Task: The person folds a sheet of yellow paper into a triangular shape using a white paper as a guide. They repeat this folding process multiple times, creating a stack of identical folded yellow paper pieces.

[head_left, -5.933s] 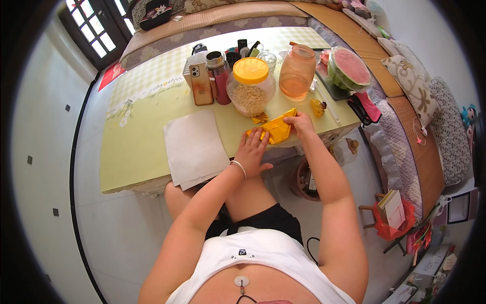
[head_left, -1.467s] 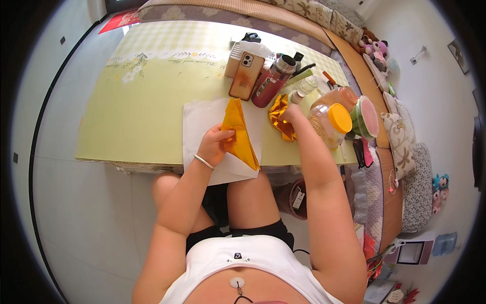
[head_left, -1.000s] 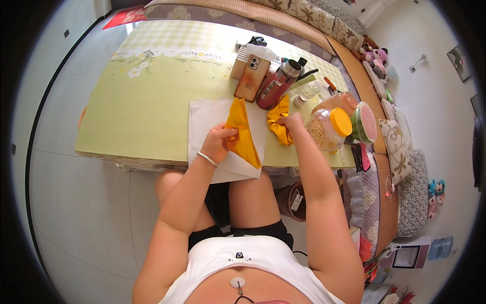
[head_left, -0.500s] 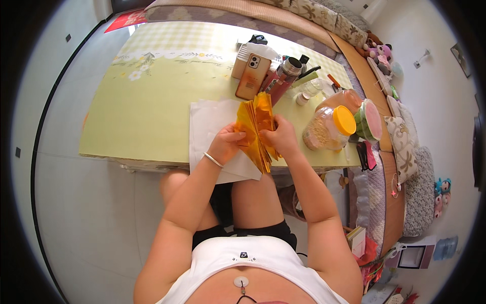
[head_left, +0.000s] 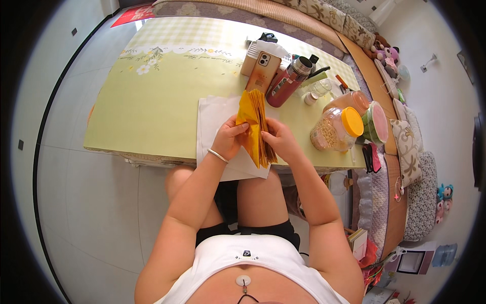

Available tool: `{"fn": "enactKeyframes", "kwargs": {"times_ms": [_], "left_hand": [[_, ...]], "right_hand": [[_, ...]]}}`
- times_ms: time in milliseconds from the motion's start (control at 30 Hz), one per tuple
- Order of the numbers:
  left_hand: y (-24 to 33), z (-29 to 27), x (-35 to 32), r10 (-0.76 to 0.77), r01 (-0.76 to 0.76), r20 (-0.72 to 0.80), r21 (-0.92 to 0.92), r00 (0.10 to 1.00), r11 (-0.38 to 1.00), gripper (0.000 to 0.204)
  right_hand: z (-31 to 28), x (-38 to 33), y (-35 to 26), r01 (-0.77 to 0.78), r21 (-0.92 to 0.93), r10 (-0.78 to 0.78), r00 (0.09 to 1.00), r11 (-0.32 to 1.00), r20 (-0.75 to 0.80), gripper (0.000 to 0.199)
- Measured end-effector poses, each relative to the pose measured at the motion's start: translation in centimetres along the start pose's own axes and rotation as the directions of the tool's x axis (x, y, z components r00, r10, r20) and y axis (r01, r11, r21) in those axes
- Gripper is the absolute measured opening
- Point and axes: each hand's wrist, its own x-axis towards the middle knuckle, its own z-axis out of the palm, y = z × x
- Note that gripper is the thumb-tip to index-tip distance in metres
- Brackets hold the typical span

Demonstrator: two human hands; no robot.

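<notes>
My left hand and my right hand are both closed on the golden foil bundle, one from each long side, near the middle of its length. It is held over the right part of the white paper, with one end pointing away from me; whether it touches the paper, I cannot tell. I think that it is very light, and that one leaf alone would be soft and easy to crease or tear, while many folded leaves pressed together give some stiffness. The face is shiny, so I expect it a little slippery, and the loose leaves on the right side may slide or open like a fan. The good place to hold is, in my judgement, the middle, with flat thumbs and gentle pressure, not the thin ends. To the right of the paper stands the jar with yellow lid; beyond its far right corner is the red flask, and just beyond its far edge the orange phone. Half a second ago the leaves were spread more widely over the paper, in two parts; now they are closer together. One second before that, my right hand was to the right of the paper, at a crumpled golden piece, and my left hand held a flatter one; now both hands meet on one bundle.
</notes>
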Motion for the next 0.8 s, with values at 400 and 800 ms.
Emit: {"fn": "enactKeyframes", "kwargs": {"times_ms": [400,800], "left_hand": [[-0.1,0.5,-0.3,0.03,-0.025,-0.049,0.098,0.998,0.995,0.027],[-0.4,2.0,-0.8,0.269,-0.233,-0.082,0.303,0.96,0.924,0.061]], "right_hand": [[2.7,-1.0,-0.3,0.006,0.127,0.014,0.987,0.992,-0.157,0.032],[3.4,-1.1,0.6,0.096,0.268,-0.002,0.944,0.959,-0.331,0.025]]}}
